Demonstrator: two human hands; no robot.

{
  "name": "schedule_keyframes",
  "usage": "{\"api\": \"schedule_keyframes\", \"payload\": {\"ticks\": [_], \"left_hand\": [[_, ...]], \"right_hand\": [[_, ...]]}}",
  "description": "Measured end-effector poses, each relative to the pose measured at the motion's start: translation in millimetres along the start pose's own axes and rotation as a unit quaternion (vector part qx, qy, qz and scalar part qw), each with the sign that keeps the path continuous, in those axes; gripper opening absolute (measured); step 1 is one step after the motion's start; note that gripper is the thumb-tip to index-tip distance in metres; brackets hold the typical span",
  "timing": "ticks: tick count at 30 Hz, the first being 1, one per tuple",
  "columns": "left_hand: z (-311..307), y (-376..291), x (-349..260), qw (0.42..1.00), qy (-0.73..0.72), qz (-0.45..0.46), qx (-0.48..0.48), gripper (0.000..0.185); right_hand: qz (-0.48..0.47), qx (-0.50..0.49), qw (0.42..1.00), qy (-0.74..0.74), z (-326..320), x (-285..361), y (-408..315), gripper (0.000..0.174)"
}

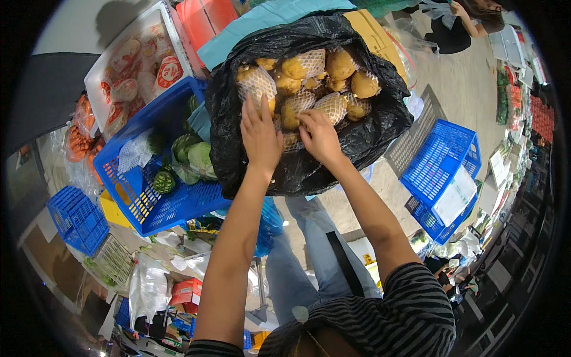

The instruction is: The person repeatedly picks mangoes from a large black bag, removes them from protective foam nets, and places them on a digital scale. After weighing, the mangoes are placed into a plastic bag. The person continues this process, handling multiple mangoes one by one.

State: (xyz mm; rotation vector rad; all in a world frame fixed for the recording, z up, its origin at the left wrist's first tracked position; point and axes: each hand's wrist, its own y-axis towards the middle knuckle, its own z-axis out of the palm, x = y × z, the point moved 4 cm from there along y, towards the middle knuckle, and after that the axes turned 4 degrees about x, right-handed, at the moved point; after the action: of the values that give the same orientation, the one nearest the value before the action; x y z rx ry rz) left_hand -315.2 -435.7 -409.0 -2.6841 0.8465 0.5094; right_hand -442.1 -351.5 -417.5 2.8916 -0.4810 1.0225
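A black plastic bag (285, 176) lies wide open in front of me, full of large brown tubers that look like potatoes. Many wear white foam netting. My left hand (262, 140) rests with spread fingers on a netted tuber (257, 85) at the left of the bag. Beside it, my right hand (320, 136) has bent fingers touching a tuber (291, 117) near the middle; whether it grips this one I cannot tell. More tubers, among them a bare-topped one (340, 64), lie beyond my hands.
A blue plastic crate (178, 218) with cabbages (200, 158) stands left of the bag. Behind it is a white foam box (96, 73) of wrapped produce. Blue crates (439, 151) stand on the floor at right. Another person (466, 20) is at the top right.
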Motion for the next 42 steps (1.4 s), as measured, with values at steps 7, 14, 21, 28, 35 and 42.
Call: {"api": "schedule_keyframes", "payload": {"ticks": [7,14,21,28,35,42], "left_hand": [[13,48,18,0.991,0.106,0.076,0.026,0.098],[-7,39,43,0.999,-0.008,0.038,0.021,0.09],[-15,32,50,0.997,-0.064,0.008,-0.04,0.084],[-16,32,54,0.995,-0.092,-0.009,-0.033,0.085],[-14,30,57,0.993,-0.111,0.01,-0.037,0.086],[-19,25,51,0.996,-0.091,0.003,0.001,0.082]], "right_hand": [[0.103,-0.001,0.983,-0.152,25,-25,56,0.047],[0.329,-0.072,0.938,-0.08,78,-33,80,0.084],[0.419,-0.09,0.9,-0.078,85,-39,102,0.098],[0.375,-0.04,0.924,0.055,79,-74,95,0.089],[0.281,0.111,0.892,0.335,33,-72,81,0.06],[0.395,0.35,0.718,0.454,-35,-49,-3,0.05]]}}
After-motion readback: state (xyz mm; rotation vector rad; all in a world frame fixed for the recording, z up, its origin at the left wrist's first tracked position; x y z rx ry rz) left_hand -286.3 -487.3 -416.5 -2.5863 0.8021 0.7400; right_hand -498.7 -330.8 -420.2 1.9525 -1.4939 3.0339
